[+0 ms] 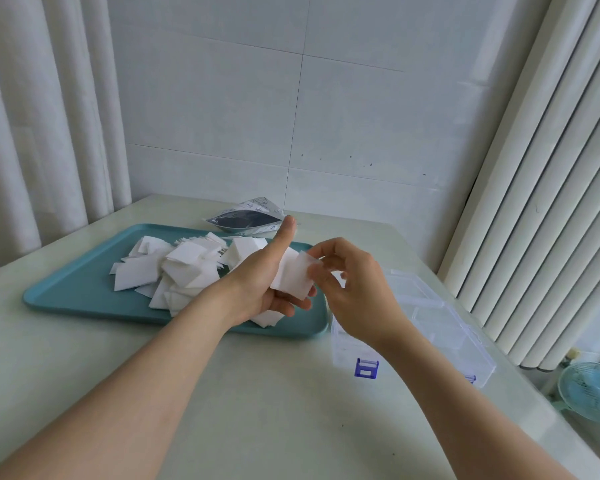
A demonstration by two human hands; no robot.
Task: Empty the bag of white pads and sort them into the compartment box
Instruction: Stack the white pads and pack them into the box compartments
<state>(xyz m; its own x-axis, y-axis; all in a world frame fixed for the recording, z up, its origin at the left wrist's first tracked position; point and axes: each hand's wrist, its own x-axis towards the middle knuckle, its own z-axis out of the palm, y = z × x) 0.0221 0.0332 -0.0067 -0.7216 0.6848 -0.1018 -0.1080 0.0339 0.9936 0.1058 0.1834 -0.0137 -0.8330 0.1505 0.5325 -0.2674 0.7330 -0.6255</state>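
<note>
A person's left hand (267, 284) cups a stack of white pads (291, 277) over the teal tray (84, 299), thumb raised. The right hand (355, 294) pinches its right edge, near the clear compartment box (440, 327). The pads look light, soft and easily fanned; best pinched by their edges.

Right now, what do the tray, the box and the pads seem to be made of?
Tray: probably plastic, matte teal, smooth rounded rim.
Box: clear hard plastic; the table shows through.
Pads: perhaps cotton, white, matte, thin and soft-looking.
</note>
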